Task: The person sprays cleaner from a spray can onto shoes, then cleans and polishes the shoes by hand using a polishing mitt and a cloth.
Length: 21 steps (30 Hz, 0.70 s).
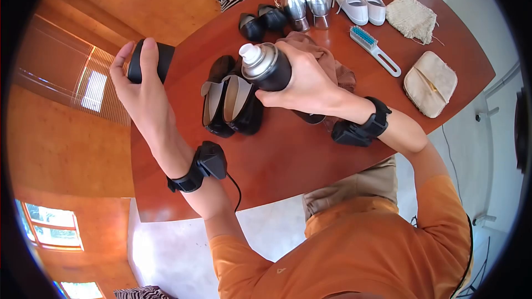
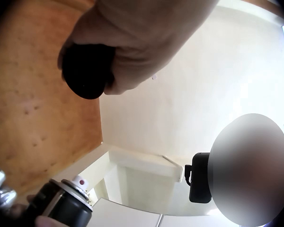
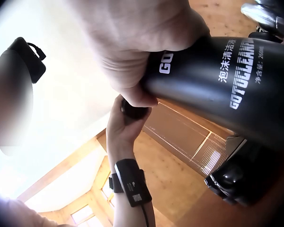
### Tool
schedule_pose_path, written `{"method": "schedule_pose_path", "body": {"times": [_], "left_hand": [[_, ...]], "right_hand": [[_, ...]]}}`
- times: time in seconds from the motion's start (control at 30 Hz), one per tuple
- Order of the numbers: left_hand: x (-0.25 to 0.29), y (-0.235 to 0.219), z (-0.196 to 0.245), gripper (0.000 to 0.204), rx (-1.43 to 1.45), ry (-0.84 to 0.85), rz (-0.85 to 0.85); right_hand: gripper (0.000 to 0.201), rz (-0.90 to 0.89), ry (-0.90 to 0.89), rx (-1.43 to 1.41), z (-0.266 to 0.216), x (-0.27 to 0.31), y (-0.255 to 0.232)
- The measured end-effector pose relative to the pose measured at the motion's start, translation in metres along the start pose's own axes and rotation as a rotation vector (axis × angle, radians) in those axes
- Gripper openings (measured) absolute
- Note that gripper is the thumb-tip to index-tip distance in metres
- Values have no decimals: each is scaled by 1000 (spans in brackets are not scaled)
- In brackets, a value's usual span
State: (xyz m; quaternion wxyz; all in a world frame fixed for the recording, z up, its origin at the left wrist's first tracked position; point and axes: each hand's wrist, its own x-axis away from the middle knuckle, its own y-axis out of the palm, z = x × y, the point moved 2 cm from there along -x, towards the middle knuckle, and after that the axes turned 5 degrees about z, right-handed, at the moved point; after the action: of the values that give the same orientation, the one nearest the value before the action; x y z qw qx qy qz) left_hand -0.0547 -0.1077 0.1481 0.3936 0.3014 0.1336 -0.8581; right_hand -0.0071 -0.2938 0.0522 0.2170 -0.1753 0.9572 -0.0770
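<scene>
In the head view my right hand (image 1: 310,80) grips a black spray can (image 1: 277,72) of foam cleaner, tilted over the table with its white nozzle bare. The right wrist view shows white lettering along the can (image 3: 213,78). My left hand (image 1: 137,83), raised at the table's left side, holds a black cap (image 1: 165,58) between thumb and fingers. From the left wrist view the cap (image 2: 87,71) looks round and dark, well apart from the can. A pair of black loafers (image 1: 244,108) with pale insoles stands below and left of the can.
A brown cloth (image 1: 332,61) lies behind my right hand. Farther back are black shoes (image 1: 252,26), shiny silver footwear (image 1: 292,4), white shoes (image 1: 353,8) and a cream cloth (image 1: 411,17). On the right lie a blue-bristled brush (image 1: 378,51) and a beige pad (image 1: 431,83).
</scene>
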Motion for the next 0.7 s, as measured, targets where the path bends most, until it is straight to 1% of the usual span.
{"method": "schedule_pose_path", "body": {"times": [0.03, 0.1, 0.13, 0.17, 0.2, 0.23, 0.27, 0.3, 0.37, 0.4, 0.43, 0.5, 0.53, 0.6, 0.63, 0.7], "left_hand": [[1, -3, -2, 32, 14, -8, 0], [6, -11, -7, 31, 22, -29, 19], [9, -14, -9, 30, 96, -59, -30], [10, -15, -11, 29, 176, -83, -77], [11, -18, -15, 29, 181, -91, -58], [13, -21, -21, 28, 218, -118, -102], [15, -23, -26, 28, 256, -142, -141], [15, -25, -31, 26, 242, -156, -147], [13, -29, -42, 26, 169, -165, -138], [13, -32, -45, 26, 169, -176, -117], [12, -34, -47, 25, 202, -203, -104], [11, -37, -52, 25, 239, -231, -93], [10, -38, -57, 25, 217, -218, -111], [10, -38, -62, 26, 204, -200, -127], [11, -38, -62, 26, 174, -196, -121], [12, -43, -65, 27, 146, -185, -110]], "right_hand": [[53, -9, 5, 3, 3, 1, 0], [49, 98, -200, -7, 4, 0, -1], [51, 91, -180, 35, 3, 1, -6], [60, 56, -97, 14, 6, 0, -9], [66, 36, -96, -86, 9, -2, -9], [73, 12, -93, -182, 15, -4, -9], [83, 40, -117, 12, 28, -9, -15], [82, -6, 33, -106, 25, -9, -17], [79, -40, 162, -310, 26, -17, -23], [76, -68, 206, -327, 23, -18, -26], [73, -36, 145, -383, 17, -17, -27], [72, -38, -15, -208, 10, -21, -29], [72, -39, -15, -205, 11, -23, -27], [73, -86, -128, -75, 15, -32, -22], [68, -91, -224, 45, 22, -37, -19], [62, -178, -126, 135, 30, -46, -13]]}}
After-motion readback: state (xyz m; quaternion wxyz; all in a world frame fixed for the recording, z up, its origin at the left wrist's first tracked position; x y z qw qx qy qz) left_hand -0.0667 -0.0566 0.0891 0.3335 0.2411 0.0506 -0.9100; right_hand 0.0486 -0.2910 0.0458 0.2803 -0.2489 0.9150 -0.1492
